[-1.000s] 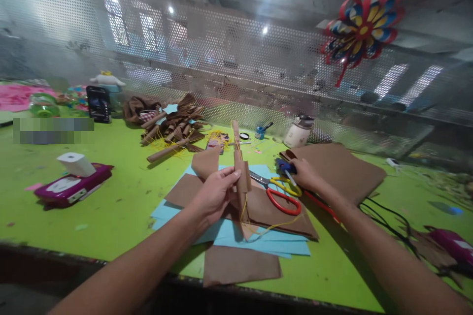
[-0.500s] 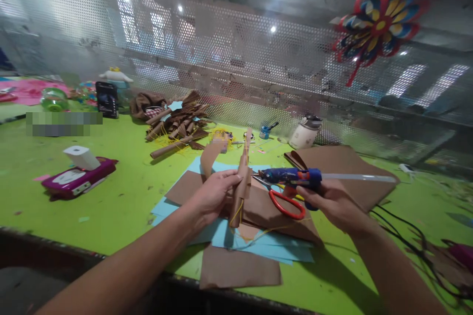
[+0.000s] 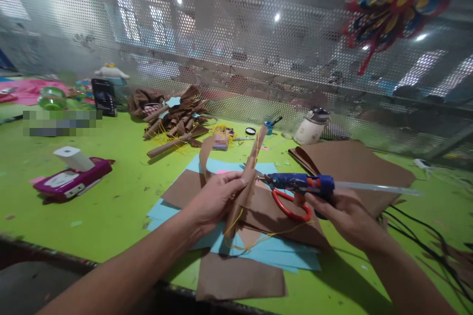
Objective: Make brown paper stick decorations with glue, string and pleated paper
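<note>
Over the worktop's middle, the left hand keeps a closed grip on a folded brown paper, upright and leaning right. Just right of it, the right hand grips a glue gun, lying level, its nozzle pointing left at the paper.

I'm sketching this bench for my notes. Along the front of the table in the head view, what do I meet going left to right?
Purple case with a white box on it → left hand → folded brown paper it grips → glue gun held in the right hand → black cables.
</note>
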`<state>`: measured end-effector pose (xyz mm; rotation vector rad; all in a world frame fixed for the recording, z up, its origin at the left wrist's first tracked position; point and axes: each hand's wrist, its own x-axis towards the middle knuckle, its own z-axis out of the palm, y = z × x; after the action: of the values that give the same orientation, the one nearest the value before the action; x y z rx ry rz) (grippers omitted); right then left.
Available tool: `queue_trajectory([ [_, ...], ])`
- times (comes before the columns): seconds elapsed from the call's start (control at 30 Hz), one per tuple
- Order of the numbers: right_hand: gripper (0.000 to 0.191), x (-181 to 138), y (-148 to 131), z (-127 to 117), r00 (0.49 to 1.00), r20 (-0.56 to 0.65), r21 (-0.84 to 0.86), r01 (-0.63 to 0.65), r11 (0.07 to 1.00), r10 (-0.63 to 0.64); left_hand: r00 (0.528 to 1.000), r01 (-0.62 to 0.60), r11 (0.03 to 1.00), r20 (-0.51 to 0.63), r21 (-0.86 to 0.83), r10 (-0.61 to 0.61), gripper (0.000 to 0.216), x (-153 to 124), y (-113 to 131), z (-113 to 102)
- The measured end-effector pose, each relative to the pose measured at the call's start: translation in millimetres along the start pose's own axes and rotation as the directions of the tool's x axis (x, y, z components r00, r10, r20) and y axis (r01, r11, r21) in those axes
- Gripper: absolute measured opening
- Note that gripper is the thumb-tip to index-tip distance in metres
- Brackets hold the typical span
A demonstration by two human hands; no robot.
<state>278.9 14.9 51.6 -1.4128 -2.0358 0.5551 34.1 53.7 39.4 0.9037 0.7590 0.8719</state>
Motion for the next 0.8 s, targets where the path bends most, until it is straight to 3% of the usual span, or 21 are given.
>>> queue_trajectory([
  [0.27,0.03,-0.7,2.6,-0.2,1.0,0.012,0.027,0.001,1.0,-0.002,0.999,-0.044,0.995,-0.008,0.091,0.045,0.022,0.7,-2.0,-2.6],
  [0.8,0.033,-4.4,-1.7,1.6,0.999,-0.038,-0.031,-0.017,0.999,0.016,0.998,-0.055,0.991,0.015,0.121,0.054,0.022,-1.6,0.8,-1.4],
])
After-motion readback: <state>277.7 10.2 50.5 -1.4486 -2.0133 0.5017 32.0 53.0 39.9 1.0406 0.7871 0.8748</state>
